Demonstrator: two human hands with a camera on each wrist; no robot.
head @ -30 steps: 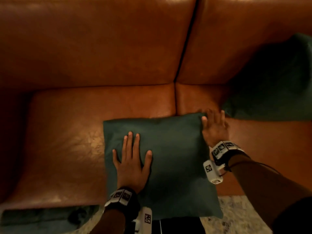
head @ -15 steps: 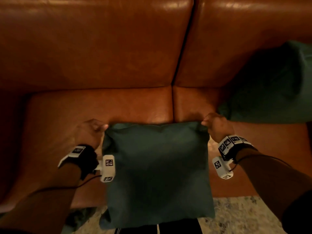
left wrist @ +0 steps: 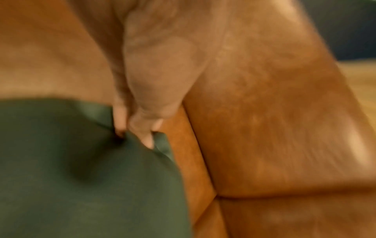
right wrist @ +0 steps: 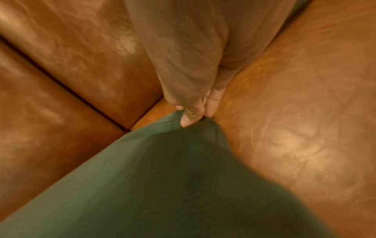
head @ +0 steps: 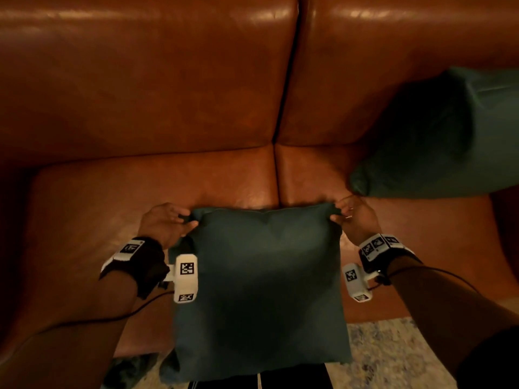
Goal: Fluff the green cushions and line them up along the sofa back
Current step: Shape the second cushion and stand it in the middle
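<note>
A: How many cushions do you count?

B: Two green ones. The near cushion [head: 259, 290] fills the lower middle of the frame, and a second cushion [head: 438, 136] sits at the right edge, leaning on the sofa back [head: 140, 80]. Two back panels and two seat panels of brown leather, with one dark seam running down the upper middle

A: Where are the edges of the near one?

B: Its top edge lies across the seat [head: 112, 206] just below the point where the seams meet. Its lower edge hangs past the sofa front over a pale patterned rug [head: 393, 355] at the bottom right. Bare leather stretches across the left of the frame and along the back above the cushion; the second cushion's lower corner is just beside the right hand

A: And the hands?

B: The left hand [head: 164, 224] pinches the top left corner, thumb and fingers curled round a bunched tuft of cloth. The right hand [head: 355, 217] pinches the top right corner the same way. Both forearms come up from the bottom corners, each wrist wearing a dark band with a white marker block

A: Anything unclear?

B: Both wrist views are blurred, though the pinches show
</note>
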